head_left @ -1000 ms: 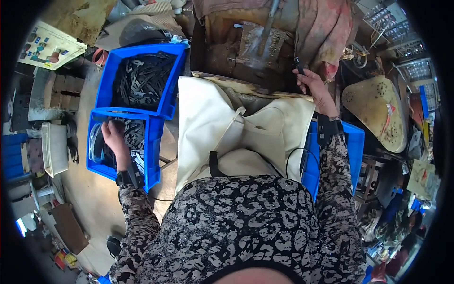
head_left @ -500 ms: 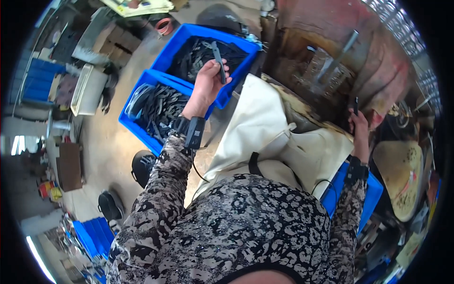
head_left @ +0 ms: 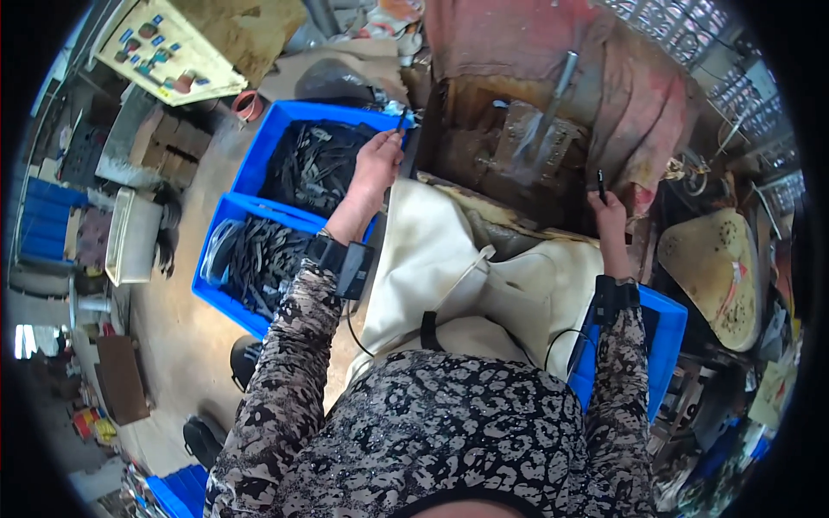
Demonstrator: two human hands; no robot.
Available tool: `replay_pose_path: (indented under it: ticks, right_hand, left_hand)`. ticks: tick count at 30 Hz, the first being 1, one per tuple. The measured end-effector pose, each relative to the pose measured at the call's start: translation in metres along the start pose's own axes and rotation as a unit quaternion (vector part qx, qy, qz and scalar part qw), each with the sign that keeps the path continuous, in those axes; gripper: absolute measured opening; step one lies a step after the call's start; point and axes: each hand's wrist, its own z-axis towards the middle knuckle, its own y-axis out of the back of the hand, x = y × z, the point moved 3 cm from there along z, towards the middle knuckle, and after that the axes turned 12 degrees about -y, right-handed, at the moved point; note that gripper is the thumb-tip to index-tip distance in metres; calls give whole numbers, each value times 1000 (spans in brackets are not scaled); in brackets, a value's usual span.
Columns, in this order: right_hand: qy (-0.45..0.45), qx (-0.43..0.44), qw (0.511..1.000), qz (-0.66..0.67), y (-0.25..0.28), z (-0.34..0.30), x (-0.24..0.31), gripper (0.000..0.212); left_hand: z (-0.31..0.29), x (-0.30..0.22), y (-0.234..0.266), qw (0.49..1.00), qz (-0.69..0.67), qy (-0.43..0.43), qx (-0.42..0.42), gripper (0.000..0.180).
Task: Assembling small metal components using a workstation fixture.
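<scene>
My left hand [head_left: 378, 164] is closed around a flat dark grey strip [head_left: 402, 122] that points away from me, seen nearly edge-on. It hovers at the right edge of a far blue bin [head_left: 250, 155] filled with similar dark strips [head_left: 315, 164]. My right hand [head_left: 610, 212] pinches a short thin black piece [head_left: 601, 180], too small to name, standing up from the fingers. That hand is at the right side of a wet brown basin [head_left: 458, 129]. Inside the basin a metal bar [head_left: 557, 95] slants over a wet plate [head_left: 540, 138].
A nearer blue bin [head_left: 207, 259] holds more dark strips. A cream apron [head_left: 432, 233] covers my lap up to the basin's edge. Reddish cloth [head_left: 643, 112] drapes over the basin's right side. Another blue bin [head_left: 665, 345] stands by my right forearm, and a cream stool seat [head_left: 712, 276] lies beyond.
The view has shifted. My left hand has moved right, from over the far bin to its edge near the basin, and its strip has turned edge-on. The right hand still holds its black piece.
</scene>
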Motion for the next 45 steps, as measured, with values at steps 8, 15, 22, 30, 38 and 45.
replay_pose_path:
  ticks: [8, 15, 22, 30, 38, 45]
  right_hand:
    - [133, -136, 980, -56, -3, -26, 141, 36]
    - [216, -230, 936, -158, -21, -66, 290, 40]
    - [182, -169, 925, -289, -47, -54, 315, 37]
    - [197, -168, 912, -319, -50, -53, 319, 35]
    - [188, -172, 909, -329, -46, -55, 321, 34]
    - [188, -171, 906, -338, -42, -58, 321, 33]
  left_hand:
    - [11, 17, -50, 906, 260, -317, 105, 40]
    - [-25, 9, -48, 850, 372, -357, 108, 42]
    - [-30, -2, -42, 833, 381, -398, 49, 40]
    - [-35, -3, -40, 812, 424, -396, 61, 40]
    - [-37, -7, -46, 802, 462, -373, 60, 38]
    - [-39, -5, -50, 791, 499, -336, 113, 50]
